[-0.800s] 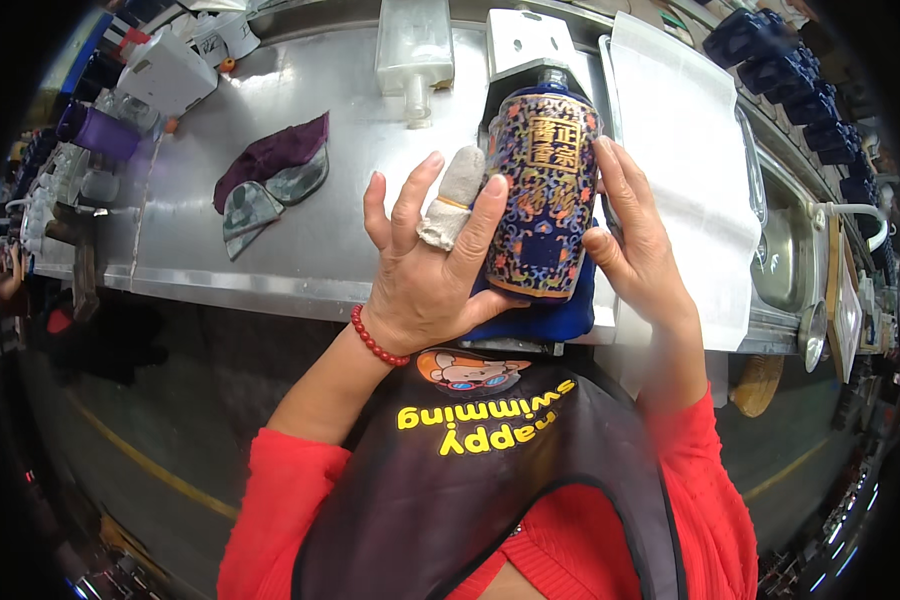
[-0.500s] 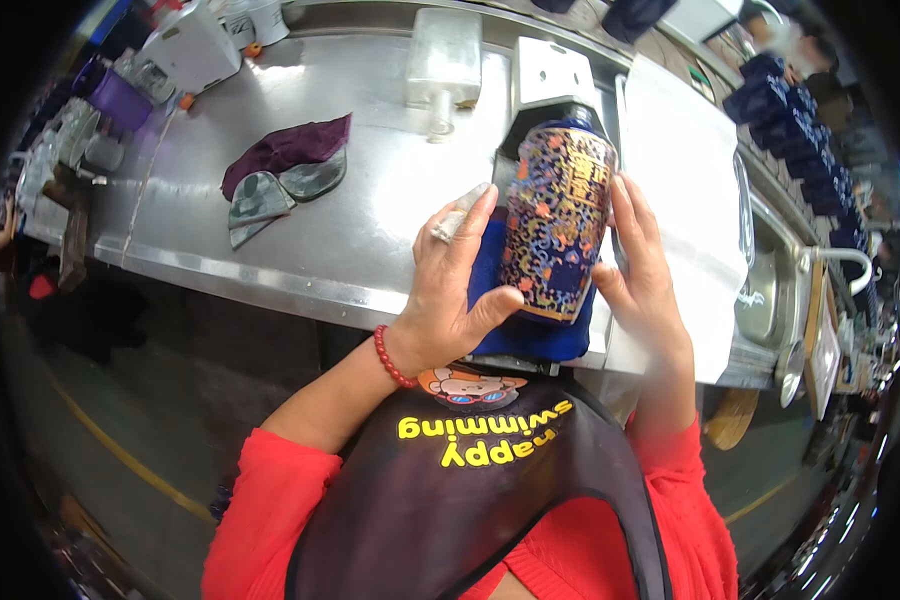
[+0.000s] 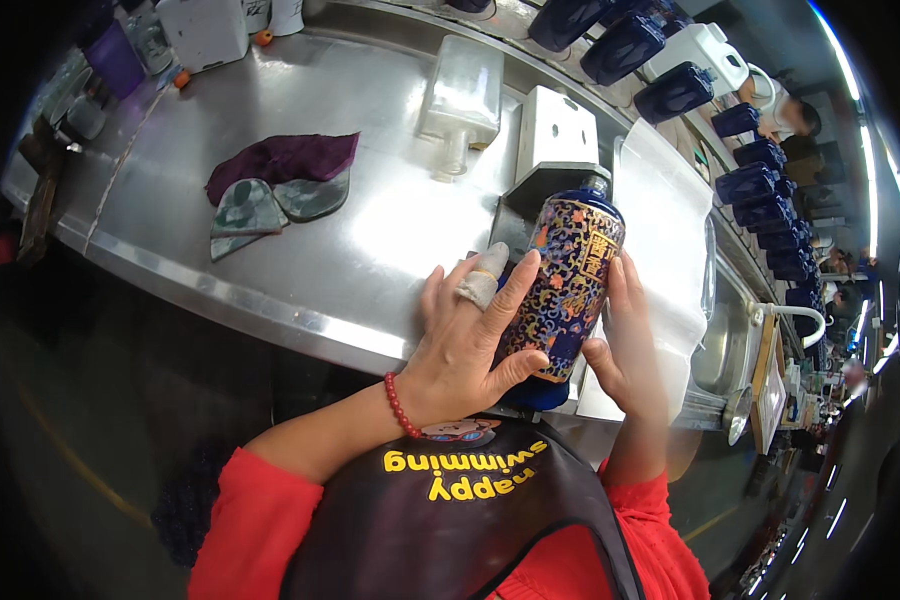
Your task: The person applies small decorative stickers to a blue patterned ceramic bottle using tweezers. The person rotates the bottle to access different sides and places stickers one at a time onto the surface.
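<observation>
A dark blue bottle (image 3: 562, 290) with a colourful floral wrap and a gold panel lies tilted between my hands, neck pointing away. My left hand (image 3: 450, 350) is along its left side, fingers stretched out, with the index fingertip and thumb against the wrap. A pale fabric cover (image 3: 480, 282) sheathes one of its fingers. On the right side, my right hand (image 3: 630, 350) rests with straight fingers along the bottle and its thumb apart; it is partly blurred. Blue padding (image 3: 537, 393) shows under the bottle's base. Beyond the neck stands a white block with holes (image 3: 558, 135).
A clear glass bottle (image 3: 465, 95) lies on the steel table (image 3: 370, 110). Left of it are a purple cloth (image 3: 285, 163) and grey-green pads (image 3: 313, 197). White sheeting (image 3: 660, 230) covers the right side, beside a sink (image 3: 727, 345). Blue bottles (image 3: 622, 48) line the back.
The bottle has turned, so its gold panel sits further right. My left hand has moved in over the wrap. The whole view has shifted.
</observation>
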### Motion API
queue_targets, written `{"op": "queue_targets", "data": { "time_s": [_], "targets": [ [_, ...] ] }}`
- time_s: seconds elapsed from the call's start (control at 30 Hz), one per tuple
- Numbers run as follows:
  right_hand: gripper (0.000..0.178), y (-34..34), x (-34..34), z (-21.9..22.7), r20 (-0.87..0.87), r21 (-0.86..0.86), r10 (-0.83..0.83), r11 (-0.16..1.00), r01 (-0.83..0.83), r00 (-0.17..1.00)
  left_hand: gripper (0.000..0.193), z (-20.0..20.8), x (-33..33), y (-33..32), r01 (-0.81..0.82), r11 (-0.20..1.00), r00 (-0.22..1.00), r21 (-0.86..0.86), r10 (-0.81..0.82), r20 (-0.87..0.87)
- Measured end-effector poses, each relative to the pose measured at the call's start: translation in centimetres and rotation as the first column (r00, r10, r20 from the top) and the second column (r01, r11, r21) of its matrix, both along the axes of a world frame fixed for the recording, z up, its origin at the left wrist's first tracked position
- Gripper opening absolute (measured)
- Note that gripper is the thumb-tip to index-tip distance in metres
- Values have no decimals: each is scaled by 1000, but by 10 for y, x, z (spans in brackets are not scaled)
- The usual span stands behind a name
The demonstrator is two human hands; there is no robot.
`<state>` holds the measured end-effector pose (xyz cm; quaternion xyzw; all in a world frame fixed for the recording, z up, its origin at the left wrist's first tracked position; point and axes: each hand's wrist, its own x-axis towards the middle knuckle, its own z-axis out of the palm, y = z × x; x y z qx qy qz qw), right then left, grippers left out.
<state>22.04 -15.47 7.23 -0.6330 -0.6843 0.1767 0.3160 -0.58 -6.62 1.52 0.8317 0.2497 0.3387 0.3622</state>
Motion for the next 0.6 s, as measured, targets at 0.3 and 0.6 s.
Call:
{"op": "queue_targets", "data": {
  "time_s": [0.3,0.6],
  "targets": [
    [80,14,-1,14,53,-71,-78,994,82,996,96,6,10,10,-9,999,997,46,12,-71],
    [86,20,7,11,29,-76,-82,994,84,996,90,9,25,36,-41,993,999,107,44,-23]
  ]
}}
